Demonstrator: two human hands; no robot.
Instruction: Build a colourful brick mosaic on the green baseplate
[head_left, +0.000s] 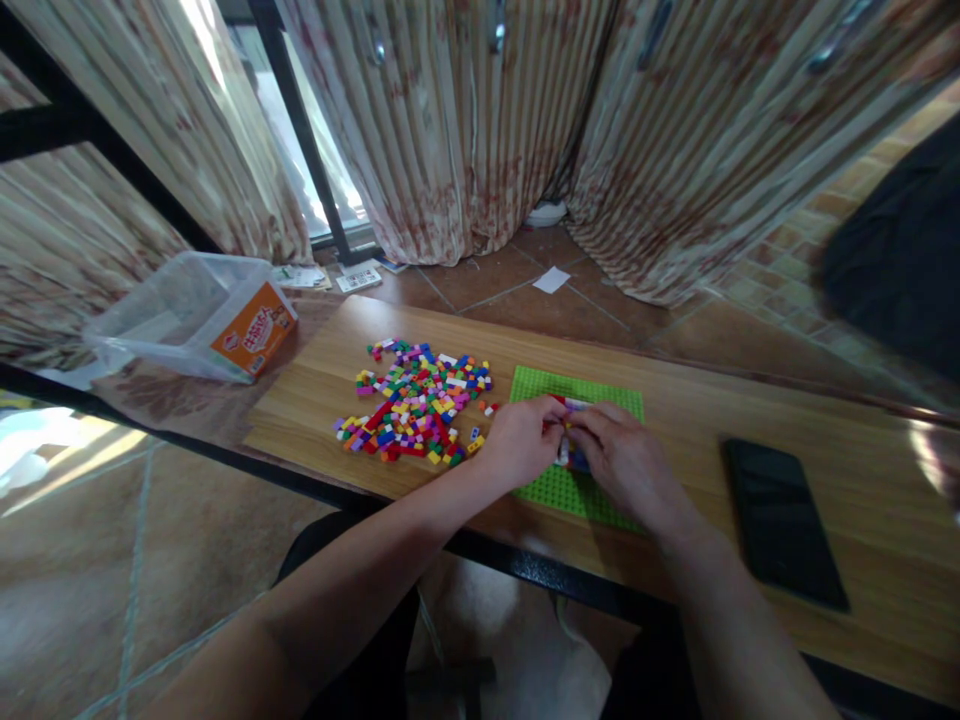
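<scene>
A green studded baseplate (pixel 581 492) lies on the wooden table, with a small group of toy bricks (pixel 564 453) in red, white and blue at its middle. My left hand (pixel 526 440) reaches over the plate's left side, its thumb and fingers pinched together at these bricks. From the right, my right hand (pixel 626 460) meets it, fingers curled and their tips close to the left fingertips. A bit of red and yellow shows between the two hands. My fingers cover most of the group, and exactly what each hand pinches is hidden.
A pile of loose coloured bricks (pixel 420 400) spreads left of the baseplate. Beyond it stands a clear plastic bin (pixel 187 310) with an orange label. A black phone (pixel 784 520) lies on the table (pixel 690 400) at right. Curtains (pixel 465 130) hang behind.
</scene>
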